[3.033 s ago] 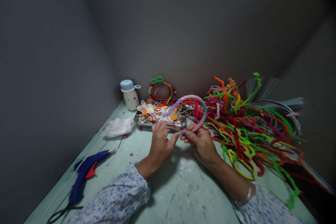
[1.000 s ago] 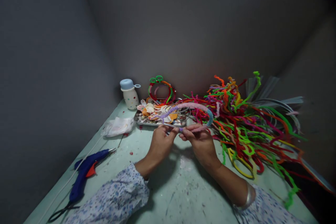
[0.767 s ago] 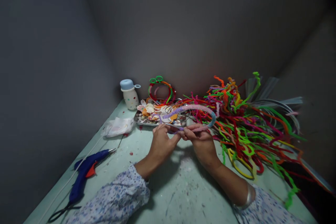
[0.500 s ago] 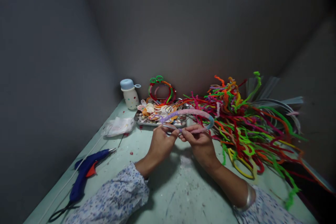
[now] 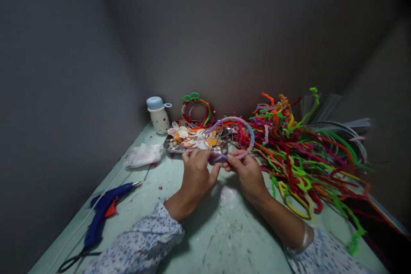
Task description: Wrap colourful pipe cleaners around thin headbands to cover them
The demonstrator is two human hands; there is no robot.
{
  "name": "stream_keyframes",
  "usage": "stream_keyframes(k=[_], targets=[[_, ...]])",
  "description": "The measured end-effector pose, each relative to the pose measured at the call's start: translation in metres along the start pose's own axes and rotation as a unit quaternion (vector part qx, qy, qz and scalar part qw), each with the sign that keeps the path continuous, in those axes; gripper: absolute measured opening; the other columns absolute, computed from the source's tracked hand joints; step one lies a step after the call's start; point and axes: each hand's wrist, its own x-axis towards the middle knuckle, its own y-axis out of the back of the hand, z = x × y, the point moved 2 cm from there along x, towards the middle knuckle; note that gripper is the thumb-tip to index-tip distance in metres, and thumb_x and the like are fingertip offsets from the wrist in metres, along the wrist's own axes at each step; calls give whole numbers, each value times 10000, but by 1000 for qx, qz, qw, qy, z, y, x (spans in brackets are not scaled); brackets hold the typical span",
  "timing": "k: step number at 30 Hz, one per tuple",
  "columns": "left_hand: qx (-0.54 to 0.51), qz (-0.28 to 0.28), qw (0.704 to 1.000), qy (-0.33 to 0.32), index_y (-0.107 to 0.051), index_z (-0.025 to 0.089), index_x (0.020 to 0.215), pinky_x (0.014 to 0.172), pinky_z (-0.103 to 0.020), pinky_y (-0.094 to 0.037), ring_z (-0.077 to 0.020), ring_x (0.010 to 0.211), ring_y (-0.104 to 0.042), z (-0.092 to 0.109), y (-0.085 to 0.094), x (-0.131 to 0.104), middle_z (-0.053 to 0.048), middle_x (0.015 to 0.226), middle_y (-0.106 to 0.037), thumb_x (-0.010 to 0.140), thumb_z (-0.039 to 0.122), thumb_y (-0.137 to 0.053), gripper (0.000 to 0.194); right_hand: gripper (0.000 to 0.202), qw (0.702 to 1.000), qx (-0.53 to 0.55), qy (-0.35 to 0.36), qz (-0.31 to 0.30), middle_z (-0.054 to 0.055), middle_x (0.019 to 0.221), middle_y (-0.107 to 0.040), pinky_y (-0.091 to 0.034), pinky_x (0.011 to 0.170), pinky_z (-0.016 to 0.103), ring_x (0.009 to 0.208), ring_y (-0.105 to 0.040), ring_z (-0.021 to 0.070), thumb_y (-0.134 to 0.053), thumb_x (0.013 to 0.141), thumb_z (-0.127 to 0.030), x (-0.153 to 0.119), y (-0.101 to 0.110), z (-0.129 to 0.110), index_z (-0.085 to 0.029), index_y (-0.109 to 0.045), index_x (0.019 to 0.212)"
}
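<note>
A fuzzy pipe-cleaner hoop in lavender, pink and blue stands tilted up between my hands. My right hand pinches its lower right part between thumb and fingers. At the lavender lower end, my left hand has its fingers curled around the pipe cleaner, its thumb held a little apart; the fingers hide part of the hoop. Just behind both hands is a metal tray of shell-like pieces, flower shapes and beads.
A blue glue gun with a red trigger lies at left, its cord near the edge. Behind it are a plastic packet and a blue-capped bottle. Finished-looking hoops stand at the back. A large pipe-cleaner heap covers the right side.
The hoop has tipped up and turned, showing a rounder shape with its blue part higher. My left thumb has moved away from its pinch, and the left fingers have curled over.
</note>
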Motion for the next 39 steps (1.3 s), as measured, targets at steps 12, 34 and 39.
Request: stream_keyframes(k=[12, 34, 39], targets=[[89, 14, 992, -91, -676, 276, 960, 927, -455, -267, -214, 888, -527, -2, 2, 0, -26, 830, -641, 873, 308, -564, 145, 217, 996, 43, -22, -77, 8, 673, -665, -502, 561, 228, 614, -615, 126, -697, 774, -361, 0, -1, 3, -175, -589, 802], [7, -90, 990, -110, -662, 194, 866, 767, -348, -396, -202, 864, -530, -14, -6, 7, -45, 871, -635, 870, 270, -568, 120, 158, 983, 84, -27, -160, 0, 718, -640, -474, 563, 236, 624, -601, 123, -670, 808, -318, 4, 6, 9, -184, -587, 805], [-9, -117, 986, -118, -660, 179, 861, 776, -358, -414, -206, 854, -546, -13, -3, 10, -54, 859, -636, 876, 250, -547, 135, 170, 981, 90, -39, -170, 1, 696, -638, -458, 554, 237, 608, -591, 124, -672, 801, -330, 3, 6, 9, -188, -578, 798]])
